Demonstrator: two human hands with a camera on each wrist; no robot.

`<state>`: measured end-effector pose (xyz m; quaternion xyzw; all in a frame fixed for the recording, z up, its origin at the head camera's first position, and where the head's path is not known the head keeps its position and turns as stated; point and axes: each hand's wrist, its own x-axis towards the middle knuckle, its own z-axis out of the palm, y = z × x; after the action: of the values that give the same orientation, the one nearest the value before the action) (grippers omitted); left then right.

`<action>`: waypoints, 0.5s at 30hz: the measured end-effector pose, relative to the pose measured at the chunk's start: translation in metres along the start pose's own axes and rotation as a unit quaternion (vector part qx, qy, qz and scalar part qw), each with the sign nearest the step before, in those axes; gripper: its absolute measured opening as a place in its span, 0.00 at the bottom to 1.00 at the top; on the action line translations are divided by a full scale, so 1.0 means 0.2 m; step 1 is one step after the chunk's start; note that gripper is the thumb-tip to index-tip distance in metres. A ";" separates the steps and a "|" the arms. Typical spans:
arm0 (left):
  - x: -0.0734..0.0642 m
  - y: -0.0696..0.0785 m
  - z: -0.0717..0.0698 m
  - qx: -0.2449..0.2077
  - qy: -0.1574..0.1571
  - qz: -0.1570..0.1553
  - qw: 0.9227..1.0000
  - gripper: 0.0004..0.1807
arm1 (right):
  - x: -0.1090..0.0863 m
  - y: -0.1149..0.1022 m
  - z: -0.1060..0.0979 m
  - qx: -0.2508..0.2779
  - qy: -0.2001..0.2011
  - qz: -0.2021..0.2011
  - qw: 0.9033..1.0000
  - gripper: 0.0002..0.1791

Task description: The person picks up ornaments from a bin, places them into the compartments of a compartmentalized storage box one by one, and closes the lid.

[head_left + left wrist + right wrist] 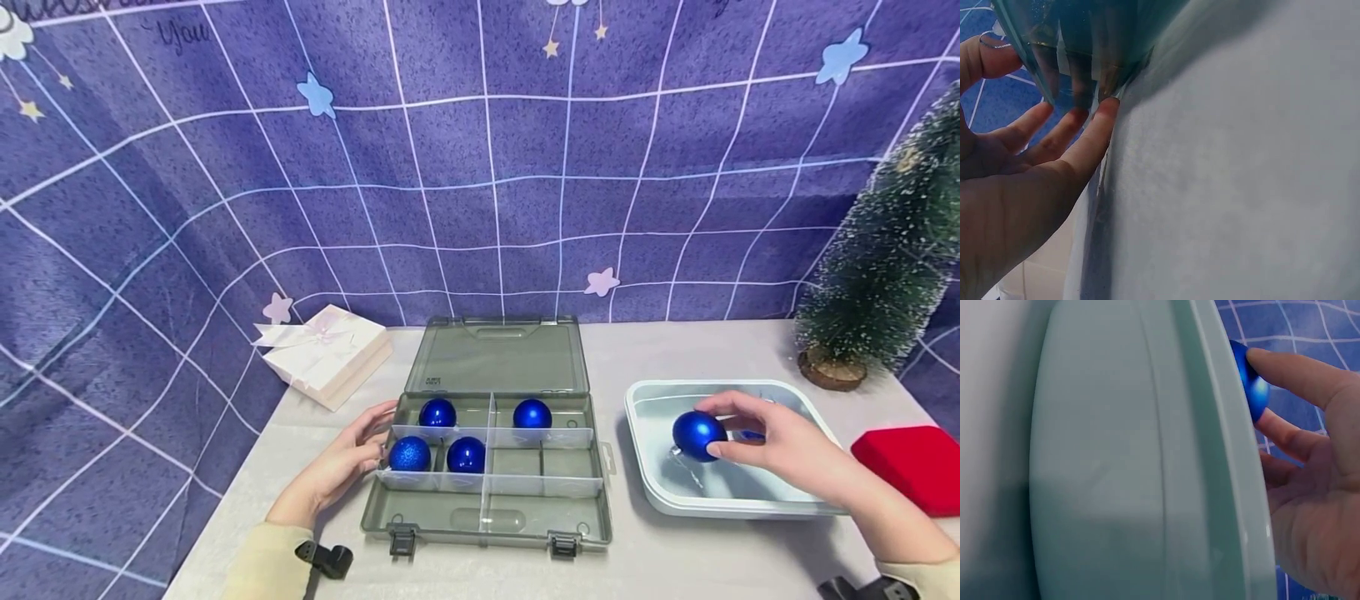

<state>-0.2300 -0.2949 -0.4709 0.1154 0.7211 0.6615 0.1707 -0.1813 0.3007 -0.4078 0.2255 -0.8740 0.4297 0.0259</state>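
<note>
Between the thumb and fingers of my right hand (780, 437) is a matte blue Christmas ball (700, 436), its thread dangling over the pale plastic tub (652, 487). In the right wrist view, the tub's wall partly hides this ball (1259, 387). More blue shows in the tub behind the fingers. My left hand (341, 467) rests against the left side of an opened grey see-through compartment box (540, 521); the left wrist view shows extended fingertips at its wall. Several blue balls sit in its compartments: a glittery one (409, 455), shiny ones (467, 456) and a matte one (532, 414).
A white gift box (330, 350) with a ribbon stands at the back left. On the right are a small artificial Christmas tree (877, 275) and a red object (915, 468) beside the tub. A purple gridded cloth (450, 208) hangs behind the table.
</note>
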 end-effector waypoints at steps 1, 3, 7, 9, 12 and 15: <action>0.00 0.00 0.00 0.000 0.000 -0.001 1.000 0.47 | 0.01 -0.02 0.01 0.002 0.006 0.000 1.000 0.24; 0.00 0.00 0.00 0.000 0.001 -0.002 1.000 0.47 | 0.02 -0.04 0.03 0.013 0.014 -0.001 1.000 0.25; 0.00 0.00 0.00 -0.001 0.002 -0.002 1.000 0.47 | 0.05 -0.10 0.07 0.035 0.034 -0.010 0.999 0.25; 0.00 0.00 0.00 -0.001 0.001 0.000 1.000 0.47 | 0.07 -0.13 0.09 0.034 0.044 -0.016 0.998 0.25; 0.00 0.00 0.00 -0.001 0.000 0.002 1.000 0.47 | 0.09 -0.18 0.11 0.041 0.048 -0.024 0.998 0.24; 0.00 -0.01 0.00 -0.001 0.002 0.001 1.000 0.47 | 0.12 -0.23 0.13 0.056 0.041 -0.030 0.997 0.24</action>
<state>-0.2302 -0.2947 -0.4721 0.1147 0.7207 0.6625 0.1690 -0.1800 0.2473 -0.3845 0.2344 -0.8399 0.4856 0.0620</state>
